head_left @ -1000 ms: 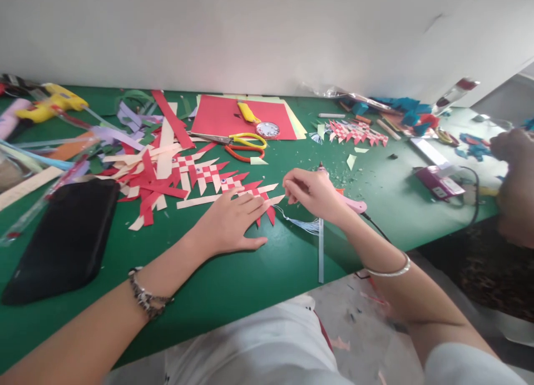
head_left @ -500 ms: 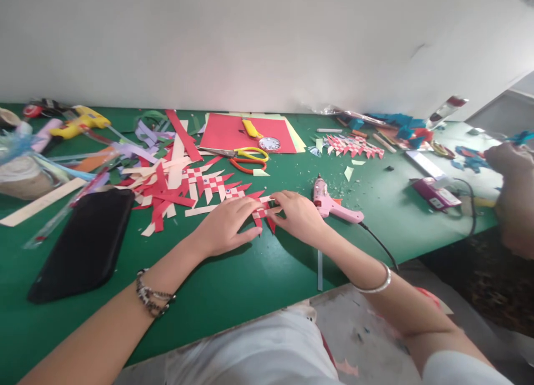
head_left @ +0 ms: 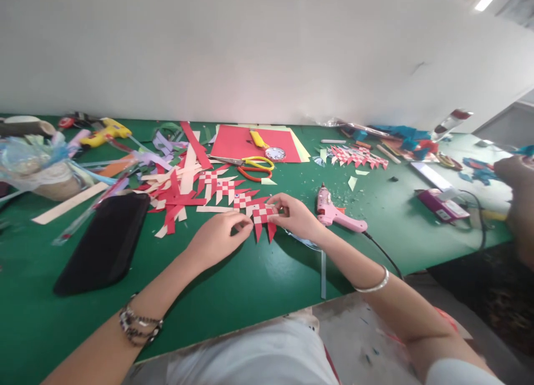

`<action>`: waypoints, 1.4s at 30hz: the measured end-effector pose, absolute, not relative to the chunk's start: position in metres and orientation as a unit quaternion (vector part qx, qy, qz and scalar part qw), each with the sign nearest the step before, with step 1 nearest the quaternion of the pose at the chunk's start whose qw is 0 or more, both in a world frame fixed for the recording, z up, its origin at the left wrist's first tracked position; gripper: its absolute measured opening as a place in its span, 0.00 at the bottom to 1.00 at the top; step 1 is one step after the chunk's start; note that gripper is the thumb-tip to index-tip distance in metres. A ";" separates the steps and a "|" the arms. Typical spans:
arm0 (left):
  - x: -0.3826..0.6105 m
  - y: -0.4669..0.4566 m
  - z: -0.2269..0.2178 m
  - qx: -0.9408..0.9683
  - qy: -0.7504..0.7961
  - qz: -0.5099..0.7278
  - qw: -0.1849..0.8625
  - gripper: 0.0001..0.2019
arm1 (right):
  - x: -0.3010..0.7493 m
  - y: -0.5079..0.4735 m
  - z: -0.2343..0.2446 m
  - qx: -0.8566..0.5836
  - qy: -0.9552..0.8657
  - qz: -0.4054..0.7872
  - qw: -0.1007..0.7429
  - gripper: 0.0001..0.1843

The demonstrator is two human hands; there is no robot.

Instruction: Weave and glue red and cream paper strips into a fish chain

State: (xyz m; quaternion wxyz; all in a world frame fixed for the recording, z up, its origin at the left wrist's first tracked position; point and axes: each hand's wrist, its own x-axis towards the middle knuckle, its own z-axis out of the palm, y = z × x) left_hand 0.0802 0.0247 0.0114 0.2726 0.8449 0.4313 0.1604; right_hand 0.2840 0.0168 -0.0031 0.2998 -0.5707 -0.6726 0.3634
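In the head view, a small red and pale checked woven paper fish (head_left: 262,212) lies between my hands, with red points facing me. My right hand (head_left: 296,215) pinches its right edge between thumb and fingers. My left hand (head_left: 221,235) is closed, its thumb and fingertips meeting at the left edge of the fish; whether they grip anything is unclear. Just beyond, similar woven paper fish (head_left: 225,190) sit in a row, some with eyes stuck on. A pink glue gun (head_left: 340,217) rests to the right of my right hand.
Loose red and pale strips (head_left: 179,196) pile up at left, near a black case (head_left: 106,243). Scissors (head_left: 254,168) and red paper sheets (head_left: 233,143) lie farther back. More woven pieces (head_left: 359,157) are at right. Another person's hand (head_left: 517,173) shows at the far right.
My left hand has drawn back leftward off the woven fish, uncovering its checked middle. My right hand keeps to the right edge. The camera view has shifted slightly.
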 end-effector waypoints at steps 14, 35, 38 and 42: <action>0.086 0.035 0.000 0.508 0.485 0.343 0.624 0.16 | 0.258 0.011 0.010 -0.474 -0.574 0.430 0.511 0.07; 0.092 0.021 0.012 0.642 0.493 0.401 0.428 0.20 | 0.260 0.010 -0.003 -0.439 -0.628 0.538 0.350 0.22; 0.092 0.021 0.012 0.645 0.491 0.397 0.430 0.18 | 0.259 0.009 -0.005 -0.443 -0.621 0.540 0.357 0.21; 0.093 0.020 0.012 0.639 0.490 0.398 0.440 0.16 | 0.256 0.006 -0.004 -0.444 -0.621 0.531 0.367 0.20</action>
